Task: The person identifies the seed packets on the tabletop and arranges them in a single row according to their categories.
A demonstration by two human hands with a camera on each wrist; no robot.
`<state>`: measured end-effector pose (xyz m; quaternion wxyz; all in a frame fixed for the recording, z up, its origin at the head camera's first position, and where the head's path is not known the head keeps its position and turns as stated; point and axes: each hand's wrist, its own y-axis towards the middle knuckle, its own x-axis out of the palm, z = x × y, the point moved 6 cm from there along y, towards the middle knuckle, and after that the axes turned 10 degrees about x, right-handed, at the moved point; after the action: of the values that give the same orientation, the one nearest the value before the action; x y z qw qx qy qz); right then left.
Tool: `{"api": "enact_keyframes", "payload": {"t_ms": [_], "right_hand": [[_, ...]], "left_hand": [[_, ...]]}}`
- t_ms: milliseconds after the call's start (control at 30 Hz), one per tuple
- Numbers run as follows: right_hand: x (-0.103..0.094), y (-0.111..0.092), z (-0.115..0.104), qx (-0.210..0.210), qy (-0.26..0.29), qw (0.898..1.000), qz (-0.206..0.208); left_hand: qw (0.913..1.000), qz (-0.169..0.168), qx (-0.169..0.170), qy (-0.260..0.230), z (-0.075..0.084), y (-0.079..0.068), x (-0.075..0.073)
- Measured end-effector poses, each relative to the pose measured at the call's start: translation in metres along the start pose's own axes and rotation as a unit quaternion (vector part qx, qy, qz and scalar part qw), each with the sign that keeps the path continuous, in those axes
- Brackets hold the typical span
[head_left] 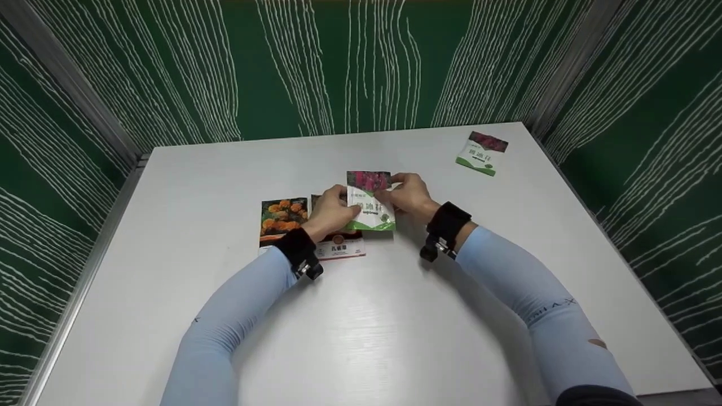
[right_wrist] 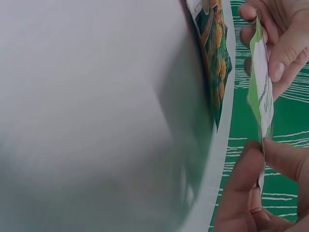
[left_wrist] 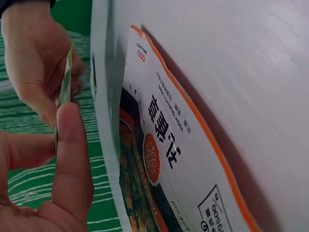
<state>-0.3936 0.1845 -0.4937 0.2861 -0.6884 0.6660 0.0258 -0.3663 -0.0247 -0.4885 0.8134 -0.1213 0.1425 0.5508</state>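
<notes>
Both hands hold one seed packet [head_left: 369, 198] with pink flowers at the top and a green lower edge, raised a little over the table. My left hand [head_left: 329, 214] pinches its left side between thumb and fingers. At its right side, my right hand [head_left: 414, 196] grips it the same way. Edge-on, the thin packet [left_wrist: 66, 87] shows in the left wrist view, and the right wrist view shows the packet [right_wrist: 261, 89] tilted between both hands. Beneath the left hand lies a marigold seed packet [head_left: 347, 248], partly hidden, beside another orange-flowered packet [head_left: 285, 217].
A second pink-flowered seed packet [head_left: 482, 153] lies near the far right corner of the white table [head_left: 350, 338]. Green walls [head_left: 372, 67] with white streaks stand behind the table and at both sides.
</notes>
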Motion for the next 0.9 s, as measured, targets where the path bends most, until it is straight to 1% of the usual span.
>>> {"api": "enact_keyframes", "payload": {"t_ms": [100, 200, 300, 333, 433, 467, 533, 567, 667, 700, 733, 800, 900], "right_hand": [[-0.006, -0.001, 0.005, 0.003, -0.004, 1.000, 0.005], [-0.011, -0.001, 0.009, 0.009, -0.004, 1.000, 0.005], [-0.015, -0.001, 0.012, 0.016, -0.011, 1.000, 0.009], [-0.016, -0.001, 0.012, 0.018, -0.011, 1.000, 0.010], [-0.018, -0.001, 0.015, 0.019, -0.015, 1.000, 0.009], [-0.018, -0.001, 0.016, 0.018, -0.015, 1.000, 0.007], [-0.019, 0.000, 0.017, 0.015, -0.018, 1.000, 0.004], [-0.019, 0.000, 0.018, 0.013, -0.022, 1.000, 0.003], [-0.021, 0.000, 0.022, 0.010, -0.037, 0.999, 0.003], [-0.022, 0.000, 0.023, 0.010, -0.041, 0.999, 0.001], [-0.022, 0.000, 0.024, 0.008, -0.045, 0.999, 0.000], [-0.023, 0.000, 0.025, 0.004, -0.052, 0.999, -0.001], [-0.024, 0.001, 0.026, -0.007, -0.066, 0.998, 0.002]], "left_hand": [[1.0000, -0.005, 0.006, -0.004, 0.000, 0.001, 0.005], [0.9996, -0.008, 0.017, 0.020, 0.002, 0.002, 0.008], [0.9989, -0.015, 0.019, 0.040, 0.003, 0.003, 0.010], [0.9986, -0.016, 0.029, 0.041, -0.005, 0.008, 0.011], [0.9972, -0.022, 0.031, 0.064, -0.005, 0.009, 0.013], [0.9960, -0.021, 0.043, 0.076, -0.008, 0.012, 0.014], [0.9930, -0.020, 0.053, 0.104, -0.006, 0.013, 0.015], [0.9909, -0.020, 0.050, 0.123, 0.004, 0.008, 0.016], [0.9825, -0.017, 0.069, 0.172, 0.008, 0.007, 0.019], [0.9801, -0.016, 0.067, 0.186, 0.013, 0.004, 0.020], [0.9768, -0.014, 0.071, 0.202, 0.013, 0.004, 0.020], [0.9717, -0.016, 0.075, 0.223, 0.015, 0.004, 0.023], [0.9665, -0.022, 0.085, 0.241, 0.017, 0.005, 0.028]]}}
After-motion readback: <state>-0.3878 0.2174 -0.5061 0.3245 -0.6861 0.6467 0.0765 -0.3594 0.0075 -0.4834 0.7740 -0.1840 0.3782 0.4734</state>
